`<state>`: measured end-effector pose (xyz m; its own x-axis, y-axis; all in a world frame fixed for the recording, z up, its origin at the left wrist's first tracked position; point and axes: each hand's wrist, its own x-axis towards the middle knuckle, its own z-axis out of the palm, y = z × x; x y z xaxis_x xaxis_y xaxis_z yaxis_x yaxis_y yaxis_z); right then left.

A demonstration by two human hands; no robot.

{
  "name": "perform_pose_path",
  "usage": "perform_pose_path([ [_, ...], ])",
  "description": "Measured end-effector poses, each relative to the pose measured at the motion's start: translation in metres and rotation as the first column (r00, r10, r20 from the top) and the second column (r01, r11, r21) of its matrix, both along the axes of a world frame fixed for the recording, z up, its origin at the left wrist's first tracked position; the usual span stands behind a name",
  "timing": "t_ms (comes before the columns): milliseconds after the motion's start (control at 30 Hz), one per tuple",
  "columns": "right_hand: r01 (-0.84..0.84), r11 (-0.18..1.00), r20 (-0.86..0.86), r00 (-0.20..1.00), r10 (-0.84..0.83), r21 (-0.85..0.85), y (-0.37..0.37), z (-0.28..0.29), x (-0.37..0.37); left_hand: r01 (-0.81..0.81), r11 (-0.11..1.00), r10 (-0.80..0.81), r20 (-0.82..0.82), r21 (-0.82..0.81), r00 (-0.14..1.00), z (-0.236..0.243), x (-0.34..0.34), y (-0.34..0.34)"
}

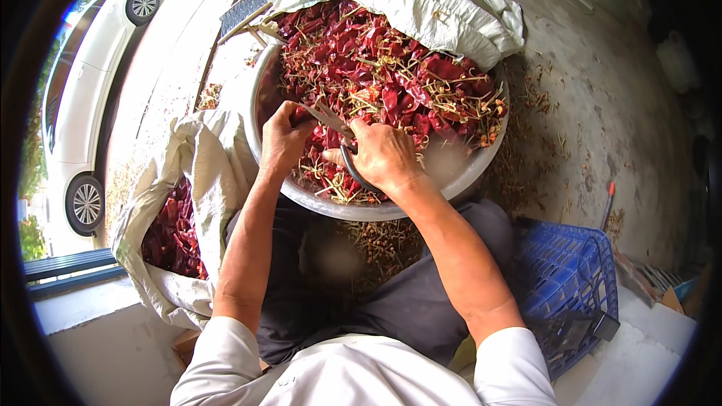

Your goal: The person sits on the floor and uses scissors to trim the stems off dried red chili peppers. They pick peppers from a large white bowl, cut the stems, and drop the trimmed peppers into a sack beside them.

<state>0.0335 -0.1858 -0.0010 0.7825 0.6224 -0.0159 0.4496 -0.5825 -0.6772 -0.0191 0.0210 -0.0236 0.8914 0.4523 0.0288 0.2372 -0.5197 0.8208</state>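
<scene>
My right hand (385,154) grips a pair of scissors (329,117) with dark handles, the metal blades pointing up and left toward my other hand. Fingers pinched together, my left hand (284,139) holds a dried red chili, mostly hidden by the fingers, close to the blade tips. Both hands are over the near left part of a wide metal basin (265,79). Heaped in it are dried red chilies (353,41), mixed with pale stems, loose stalks and seeds. A white woven sack (444,11) lies over the basin's far edge.
At my left, an open white woven sack (135,218) holds more dark red chilies (177,233). A blue plastic crate (564,271) stands by my right knee. Stem scraps litter the concrete floor (602,113). Beyond, a white car (86,98) is parked at far left.
</scene>
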Motion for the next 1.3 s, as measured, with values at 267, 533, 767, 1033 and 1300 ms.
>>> perform_pose_path([
  [267,0.045,0.972,-0.064,0.997,-0.031,0.229,0.007,-0.018,-0.006,0.021,0.848,-0.047,-0.036,-0.529,0.998,0.016,0.005,-0.007],
  [533,0.129,0.836,-0.538,0.814,0.218,0.533,0.007,-0.011,-0.015,0.159,0.738,-0.086,0.142,-0.655,0.986,0.019,0.005,0.0],
  [767,0.598,-0.027,-0.548,0.752,0.366,0.801,-0.035,0.028,0.052,0.059,0.742,-0.042,0.042,-0.668,0.998,0.002,0.005,0.015],
  [1033,0.635,-0.026,-0.609,0.752,0.253,0.772,-0.04,0.012,0.063,0.123,0.987,-0.157,-0.475,-0.103,0.866,-0.06,0.026,0.025],
  [1300,0.443,0.629,-0.546,0.837,-0.034,0.639,-0.029,0.015,0.042,-0.155,0.927,0.09,-0.197,-0.342,0.976,-0.02,0.027,0.025],
])
